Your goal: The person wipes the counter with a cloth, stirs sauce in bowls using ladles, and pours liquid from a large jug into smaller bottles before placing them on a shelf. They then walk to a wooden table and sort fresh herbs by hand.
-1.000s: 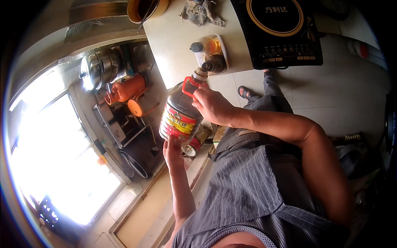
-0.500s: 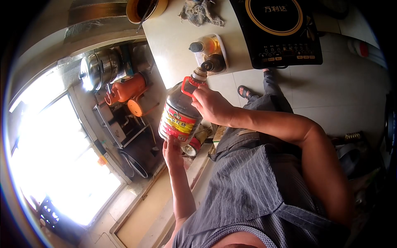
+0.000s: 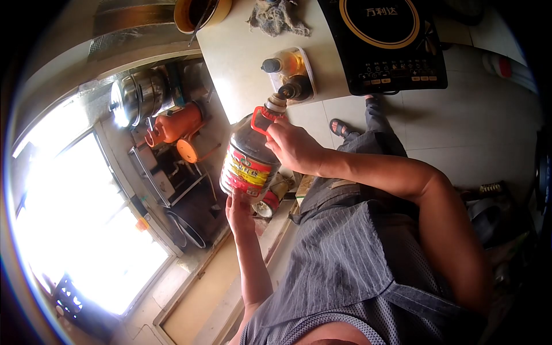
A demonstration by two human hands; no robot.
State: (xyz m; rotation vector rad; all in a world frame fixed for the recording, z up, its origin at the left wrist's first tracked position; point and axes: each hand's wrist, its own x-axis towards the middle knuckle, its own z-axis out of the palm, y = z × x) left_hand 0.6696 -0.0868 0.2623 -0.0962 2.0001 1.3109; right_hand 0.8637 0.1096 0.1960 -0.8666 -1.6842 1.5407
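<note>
A large plastic jug (image 3: 248, 167) with a red and yellow label and dark contents is tilted, its neck toward the counter. My right hand (image 3: 294, 146) is closed around the jug's red handle (image 3: 263, 121) near the neck. Low on the jug, my left hand (image 3: 239, 213) supports it near the base, fingers against its surface. At the jug's mouth stands a small dark bottle (image 3: 299, 88); whether liquid passes between them I cannot make out. Beside it, a clear bottle with amber contents (image 3: 292, 61) shares a shallow plastic tray (image 3: 311, 63).
On the pale counter (image 3: 230, 69) lie a grey rag (image 3: 275, 18) and a black induction cooker (image 3: 391, 52). A brown pot (image 3: 221, 14) stands at the far corner. Steel pots (image 3: 135, 98) and an orange gas cylinder (image 3: 184, 122) are on the left, near a bright window (image 3: 86, 224).
</note>
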